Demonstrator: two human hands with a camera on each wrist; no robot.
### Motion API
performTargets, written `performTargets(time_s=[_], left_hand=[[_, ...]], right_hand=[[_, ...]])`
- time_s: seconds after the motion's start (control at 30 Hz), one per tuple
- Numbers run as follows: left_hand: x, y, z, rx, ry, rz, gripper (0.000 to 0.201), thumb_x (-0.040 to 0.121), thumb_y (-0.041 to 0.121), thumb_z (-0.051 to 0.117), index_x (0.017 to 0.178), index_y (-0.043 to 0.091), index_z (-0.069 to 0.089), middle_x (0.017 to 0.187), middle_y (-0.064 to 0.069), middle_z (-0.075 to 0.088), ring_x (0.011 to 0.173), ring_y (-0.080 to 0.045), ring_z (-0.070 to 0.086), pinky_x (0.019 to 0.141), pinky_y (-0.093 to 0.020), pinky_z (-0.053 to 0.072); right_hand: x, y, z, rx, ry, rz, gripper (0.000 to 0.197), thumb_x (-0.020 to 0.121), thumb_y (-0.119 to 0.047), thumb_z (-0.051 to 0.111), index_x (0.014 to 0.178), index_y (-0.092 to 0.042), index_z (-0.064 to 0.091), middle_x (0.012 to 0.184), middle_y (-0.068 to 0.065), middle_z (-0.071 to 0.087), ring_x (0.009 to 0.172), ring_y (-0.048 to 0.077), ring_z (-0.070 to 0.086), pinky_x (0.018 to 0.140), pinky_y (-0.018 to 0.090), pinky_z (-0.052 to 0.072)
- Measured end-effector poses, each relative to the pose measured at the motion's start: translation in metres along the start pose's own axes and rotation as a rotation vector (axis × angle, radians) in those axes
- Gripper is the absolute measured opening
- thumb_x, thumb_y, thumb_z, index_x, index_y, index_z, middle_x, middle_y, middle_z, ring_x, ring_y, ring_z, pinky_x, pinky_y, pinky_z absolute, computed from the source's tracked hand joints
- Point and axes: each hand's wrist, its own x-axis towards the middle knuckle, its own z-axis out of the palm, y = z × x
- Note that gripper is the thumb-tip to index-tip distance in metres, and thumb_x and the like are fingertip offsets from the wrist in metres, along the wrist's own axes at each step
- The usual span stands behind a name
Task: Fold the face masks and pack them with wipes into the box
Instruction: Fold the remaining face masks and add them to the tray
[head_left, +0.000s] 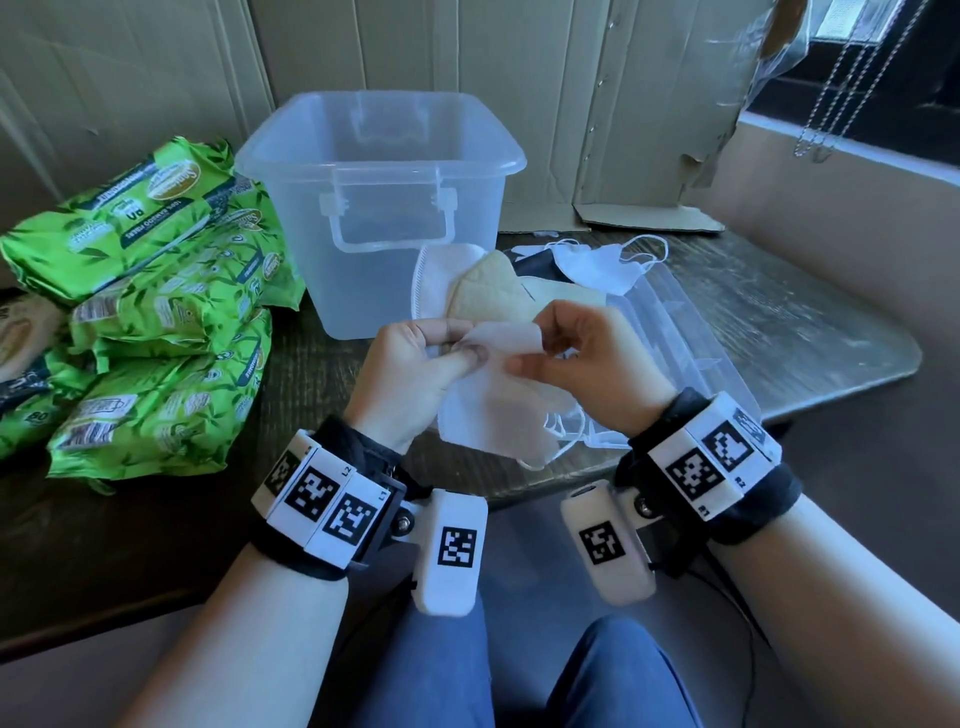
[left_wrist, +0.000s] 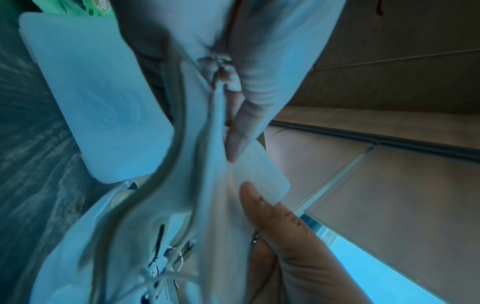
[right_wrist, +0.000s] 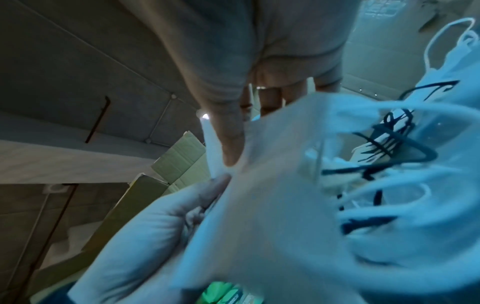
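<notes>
A white face mask (head_left: 493, 410) hangs between my two hands above the table's front edge. My left hand (head_left: 415, 364) pinches its upper left corner. My right hand (head_left: 582, 358) pinches the upper right edge; the left wrist view shows that thumb on the mask (left_wrist: 254, 179). Its ear loops dangle below. Behind the hands lie a cream mask (head_left: 498, 296), a white mask (head_left: 441, 275) and another white mask (head_left: 602, 265) with loops. The clear plastic box (head_left: 374, 197) stands open at the back. Green wipes packs (head_left: 150, 306) are stacked at the left.
The clear box lid (head_left: 685, 343) lies flat under the mask pile, right of the box. Cardboard sheets (head_left: 644, 114) lean on the wall behind. The dark wooden table (head_left: 789, 306) ends just before my lap. A window sill with bead chains (head_left: 841, 93) is at upper right.
</notes>
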Motion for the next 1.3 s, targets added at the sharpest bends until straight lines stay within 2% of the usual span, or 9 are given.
performTargets(time_s=[0.17,0.23,0.37,0.53,0.67,0.83,1.03,1.13,1.3], left_hand=[[0.001,-0.001,-0.002,-0.025,-0.053,-0.027,0.02,0.078,0.007,0.071,0.068,0.023,0.076,0.077,0.0,0.074,0.078,-0.017,0.068,0.083,-0.032,0.052],[-0.001,0.001,-0.001,-0.019,-0.113,-0.038,0.005,0.071,0.018,0.075,0.072,0.021,0.077,0.083,-0.004,0.075,0.085,-0.021,0.069,0.086,-0.034,0.052],[-0.005,0.003,0.002,0.036,-0.148,-0.031,0.007,0.068,0.019,0.08,0.074,0.016,0.077,0.082,-0.008,0.075,0.083,-0.026,0.07,0.088,-0.046,0.054],[-0.006,0.004,0.003,0.013,-0.134,-0.119,0.01,0.071,0.012,0.08,0.073,0.005,0.073,0.085,-0.019,0.072,0.085,-0.04,0.068,0.074,-0.064,0.052],[-0.005,0.004,0.003,0.1,-0.111,-0.049,0.002,0.075,0.007,0.075,0.074,0.008,0.073,0.078,-0.008,0.074,0.075,-0.025,0.067,0.081,-0.049,0.054],[-0.005,0.005,0.006,0.006,-0.048,0.078,0.038,0.072,-0.012,0.07,0.085,0.022,0.059,0.073,0.016,0.068,0.069,0.007,0.06,0.068,-0.011,0.048],[0.0,0.0,0.004,0.021,0.054,0.222,0.06,0.063,-0.005,0.079,0.099,0.033,0.049,0.099,0.013,0.055,0.089,-0.001,0.053,0.079,-0.016,0.046],[-0.002,0.003,0.004,0.022,0.022,0.196,0.038,0.071,-0.01,0.071,0.087,0.023,0.061,0.08,0.016,0.067,0.073,0.005,0.059,0.068,-0.013,0.047],[-0.003,0.001,0.002,0.004,-0.023,0.129,0.022,0.076,-0.008,0.068,0.081,0.014,0.069,0.064,0.016,0.07,0.065,0.005,0.063,0.066,-0.01,0.048]], right_hand=[[0.001,-0.004,-0.009,0.158,-0.025,-0.009,0.021,0.066,-0.013,0.068,0.074,-0.014,0.048,0.063,0.007,0.045,0.064,0.02,0.039,0.062,0.033,0.035],[0.002,-0.007,-0.016,0.115,-0.067,0.012,0.038,0.067,-0.007,0.074,0.094,-0.021,0.052,0.053,-0.01,0.042,0.055,0.011,0.038,0.056,0.024,0.035],[0.007,-0.011,-0.019,0.024,-0.061,0.073,0.066,0.069,0.002,0.074,0.125,-0.017,0.043,0.058,-0.004,0.04,0.052,0.007,0.036,0.054,0.018,0.034],[0.01,-0.015,-0.018,0.005,0.011,0.086,0.049,0.07,-0.004,0.076,0.113,-0.017,0.056,0.069,0.014,0.049,0.064,0.022,0.041,0.058,0.026,0.035],[0.012,-0.015,-0.017,-0.065,0.053,0.076,0.034,0.068,-0.013,0.079,0.093,-0.024,0.06,0.059,0.002,0.053,0.052,0.006,0.044,0.053,0.018,0.035],[0.012,-0.017,-0.009,-0.143,0.279,-0.043,0.031,0.067,-0.016,0.08,0.062,-0.034,0.056,0.064,-0.012,0.048,0.052,0.001,0.042,0.054,0.01,0.031],[0.006,-0.02,-0.001,-0.077,0.089,-0.151,0.015,0.072,-0.027,0.065,0.074,-0.031,0.051,0.069,-0.007,0.05,0.063,0.004,0.044,0.062,0.017,0.036],[0.0,-0.018,0.002,-0.153,0.038,-0.198,0.01,0.066,-0.027,0.071,0.073,-0.026,0.064,0.074,0.009,0.06,0.071,0.02,0.054,0.067,0.031,0.042],[-0.002,-0.015,-0.004,-0.077,0.034,-0.207,0.008,0.066,-0.02,0.072,0.067,-0.025,0.066,0.072,0.007,0.063,0.069,0.013,0.055,0.067,0.029,0.043]])
